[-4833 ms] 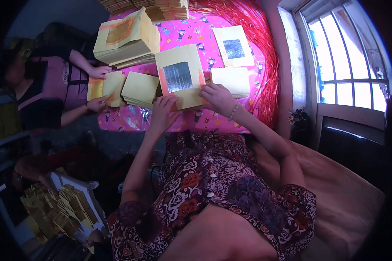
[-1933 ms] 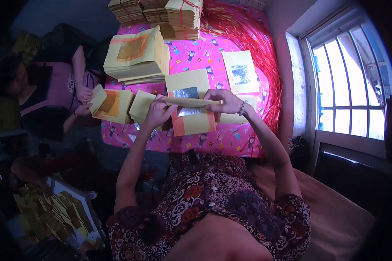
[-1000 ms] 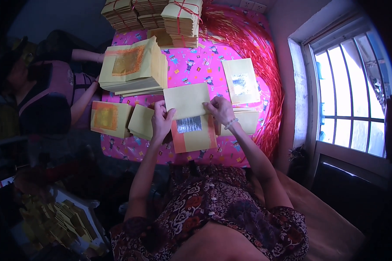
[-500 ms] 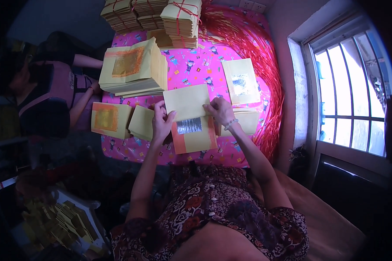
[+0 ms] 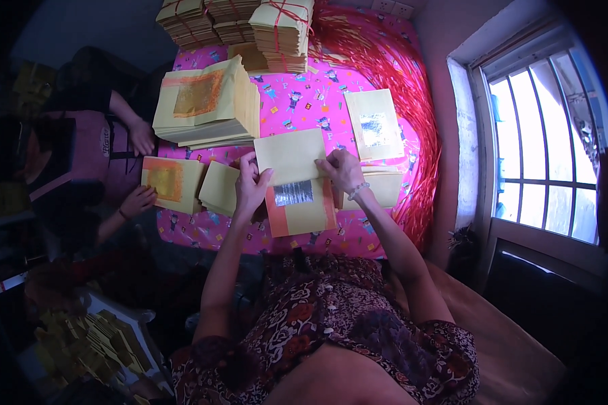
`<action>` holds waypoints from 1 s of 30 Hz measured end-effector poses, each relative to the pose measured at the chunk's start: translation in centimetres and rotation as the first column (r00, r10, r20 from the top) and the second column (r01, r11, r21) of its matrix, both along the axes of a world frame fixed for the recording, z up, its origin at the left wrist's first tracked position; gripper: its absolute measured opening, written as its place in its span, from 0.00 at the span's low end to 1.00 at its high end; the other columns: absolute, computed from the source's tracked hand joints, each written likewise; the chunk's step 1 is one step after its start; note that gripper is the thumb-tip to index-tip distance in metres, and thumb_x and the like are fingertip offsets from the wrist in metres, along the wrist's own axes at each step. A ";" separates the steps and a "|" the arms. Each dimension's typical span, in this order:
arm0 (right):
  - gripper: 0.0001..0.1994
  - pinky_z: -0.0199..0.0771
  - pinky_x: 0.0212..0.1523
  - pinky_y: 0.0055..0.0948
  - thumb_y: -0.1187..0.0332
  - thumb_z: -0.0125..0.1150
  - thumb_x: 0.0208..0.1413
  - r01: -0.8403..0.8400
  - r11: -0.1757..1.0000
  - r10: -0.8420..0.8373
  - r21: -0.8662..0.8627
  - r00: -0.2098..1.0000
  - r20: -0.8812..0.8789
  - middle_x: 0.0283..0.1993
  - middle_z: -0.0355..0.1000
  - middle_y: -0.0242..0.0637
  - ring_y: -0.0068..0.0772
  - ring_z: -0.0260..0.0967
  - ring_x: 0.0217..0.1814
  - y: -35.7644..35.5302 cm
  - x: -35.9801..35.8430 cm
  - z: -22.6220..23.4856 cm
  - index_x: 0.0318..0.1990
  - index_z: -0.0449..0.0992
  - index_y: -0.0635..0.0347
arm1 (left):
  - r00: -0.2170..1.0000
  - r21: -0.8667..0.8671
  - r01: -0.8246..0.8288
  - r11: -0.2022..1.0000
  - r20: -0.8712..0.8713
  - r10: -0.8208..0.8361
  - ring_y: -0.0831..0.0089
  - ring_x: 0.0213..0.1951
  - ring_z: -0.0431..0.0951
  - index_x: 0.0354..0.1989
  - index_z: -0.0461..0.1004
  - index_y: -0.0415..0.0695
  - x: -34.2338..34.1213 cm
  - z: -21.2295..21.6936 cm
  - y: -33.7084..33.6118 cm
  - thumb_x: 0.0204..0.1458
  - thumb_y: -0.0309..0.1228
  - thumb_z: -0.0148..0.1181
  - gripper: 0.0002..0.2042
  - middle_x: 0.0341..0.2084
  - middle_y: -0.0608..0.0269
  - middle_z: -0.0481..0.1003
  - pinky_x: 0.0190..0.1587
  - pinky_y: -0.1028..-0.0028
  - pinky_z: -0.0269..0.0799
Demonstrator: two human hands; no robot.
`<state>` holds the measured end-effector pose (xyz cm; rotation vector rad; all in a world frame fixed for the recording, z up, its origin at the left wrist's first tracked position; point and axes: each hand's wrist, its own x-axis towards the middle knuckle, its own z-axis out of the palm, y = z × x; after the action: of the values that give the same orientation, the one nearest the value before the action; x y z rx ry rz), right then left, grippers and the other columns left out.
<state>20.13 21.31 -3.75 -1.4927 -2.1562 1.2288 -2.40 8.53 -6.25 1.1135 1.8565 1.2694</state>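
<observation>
Head view: the left hand pinches the left edge of a yellow paper sheet, fingers curled over it. The right hand grips the same sheet at its right edge, thumb and fingers closed on the paper. The sheet lies between the two hands, folded up over a sheet with an orange border and silver foil square just below both hands, on the pink patterned tablecloth.

Just left of the left hand lies a small yellow stack; beyond it a co-worker's hand touches an orange-and-gold sheet. Above the left hand stands a tall paper stack. Above the right hand lies a silver-foil pile, and red string spreads to its right. Tied bundles sit farthest from both hands.
</observation>
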 end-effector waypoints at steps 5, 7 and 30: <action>0.18 0.71 0.37 0.43 0.56 0.67 0.48 -0.002 0.994 0.001 0.111 1.000 0.010 0.28 0.72 0.51 0.50 0.71 0.33 0.1 -0.3 -0.5 0.27 0.75 0.66 | 0.968 -0.014 -0.096 0.995 -0.234 0.090 0.69 0.25 0.71 0.53 0.59 0.40 1.8 2.3 0.4 0.48 0.24 0.64 0.25 0.23 0.61 0.68 0.29 0.69 0.67; 0.18 0.70 0.38 0.44 0.56 0.66 0.48 -0.009 0.993 0.008 0.119 1.000 0.013 0.27 0.71 0.51 0.51 0.70 0.34 0.2 -0.2 -0.4 0.26 0.74 0.66 | 0.898 0.019 -0.115 0.993 -0.426 0.112 0.59 0.33 0.72 0.50 0.63 0.41 2.3 2.7 0.5 0.46 0.23 0.64 0.22 0.30 0.57 0.68 0.36 0.63 0.68; 0.10 0.68 0.36 0.38 0.62 0.62 0.49 -0.202 0.792 0.208 0.576 0.976 0.056 0.30 0.70 0.35 0.38 0.70 0.37 -4.3 -1.3 -1.3 0.33 0.68 0.55 | 0.565 -0.257 0.024 0.966 -0.794 -0.225 0.54 0.40 0.74 0.41 0.64 0.42 5.6 0.7 0.9 0.50 0.38 0.64 0.18 0.37 0.52 0.66 0.40 0.62 0.74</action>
<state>18.82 16.99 -5.04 -1.0038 -2.4279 0.5228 3.22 9.42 -5.56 1.8746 2.4161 0.3984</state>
